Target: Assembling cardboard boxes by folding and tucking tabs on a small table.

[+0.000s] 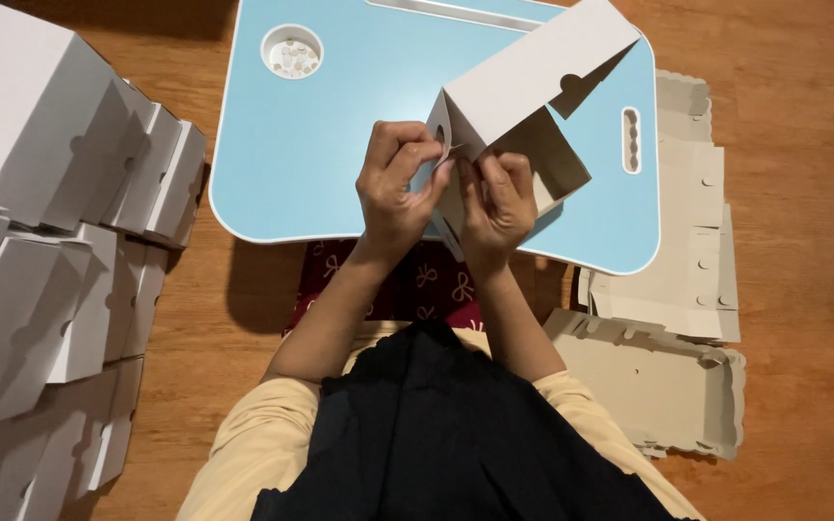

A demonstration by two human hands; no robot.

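Both hands meet over the near edge of a pale blue bench [340, 145], working on a half-folded white cardboard box [533, 77]. The left hand [400, 188] has its fingers curled and pinched shut on a small flap at the box's near corner, thumb and forefinger pressed together on the card. The right hand [496, 203] sits just beside it, touching it, its fingers closed on the box's lower edge, with the fingertips tucked against the card. The box rises from the hands, tilted away and to the right of them, its open side facing down toward the bench and a rounded notch cut in its upper panel. Beyond the left hand, on the far part of the bench, lies a round cup recess [291, 50]; beyond the right hand is a narrow slot [631, 140]. Well to the left of the left hand, finished white boxes [50, 241] are stacked on the wooden floor [803, 241]. To the right of the right hand, flat unfolded box blanks [668, 309] lie in a loose pile on the floor, partly under the bench's edge.
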